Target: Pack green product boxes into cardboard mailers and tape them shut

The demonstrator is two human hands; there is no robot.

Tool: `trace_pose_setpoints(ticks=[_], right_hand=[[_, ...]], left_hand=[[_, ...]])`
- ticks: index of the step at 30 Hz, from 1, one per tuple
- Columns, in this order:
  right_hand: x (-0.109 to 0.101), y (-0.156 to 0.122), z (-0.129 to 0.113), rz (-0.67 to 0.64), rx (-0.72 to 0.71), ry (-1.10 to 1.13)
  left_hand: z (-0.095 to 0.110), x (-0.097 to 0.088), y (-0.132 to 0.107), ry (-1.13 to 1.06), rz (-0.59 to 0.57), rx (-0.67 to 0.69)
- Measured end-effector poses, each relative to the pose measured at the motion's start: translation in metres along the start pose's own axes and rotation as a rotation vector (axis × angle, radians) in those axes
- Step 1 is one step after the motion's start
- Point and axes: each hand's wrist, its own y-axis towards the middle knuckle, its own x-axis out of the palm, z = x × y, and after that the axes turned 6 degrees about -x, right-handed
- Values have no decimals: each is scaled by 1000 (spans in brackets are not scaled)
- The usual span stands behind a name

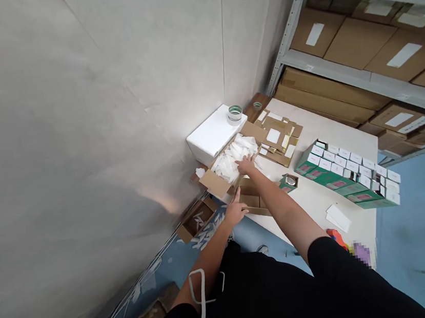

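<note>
My right hand (247, 165) reaches into an open cardboard box (215, 183) full of white plastic packets (232, 157), fingers curled among them; whether it grips one I cannot tell. My left hand (236, 211) rests on the table's near edge beside a smaller open carton (251, 200), its forefinger stretched out and the other fingers loosely curled. A small green box (289, 182) with a round item on top lies just right of my right forearm.
Rows of green and white boxes (348, 176) fill the right of the white table (318, 197). Flat cardboard inserts (277, 138), a white case (215, 133) bearing a glass jar (235, 113), shelves of cartons (357, 43), and a floor box with white scraps (201, 225) surround it.
</note>
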Motion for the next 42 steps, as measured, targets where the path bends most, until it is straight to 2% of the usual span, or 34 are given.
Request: trace_pose_setpoints(ticks=[3,7,10,13,17,21,24,28,34,38,42], right_hand=[[3,4,-7,25,-26,-3],[0,-5,-12,36,-65,-177],[-6,-15,-12,145,-126,-237],[-12,-25,-7,284,-194,-194],[-22,-33,1,444,-195,-74],[-37,-44,12,528,-195,9],[-50,-63,26,575,-182,44],[-65,-107,59,710,-183,111],[-76,-203,135,905,-139,215],[-69,-275,189,987,-49,208],[-53,-333,238,916,102,179]], left_hand=[[-4,-4,-1,5,13,21],[-8,-9,-3,-17,6,8],[-9,-10,-1,-48,1,32],[-9,-9,2,-90,10,52],[-3,-8,8,-164,15,52],[8,-4,18,-191,54,84],[19,2,24,-169,87,96],[42,14,29,-136,126,133],[91,48,33,-86,68,205],[126,83,38,-69,13,233],[160,119,47,-36,-88,288]])
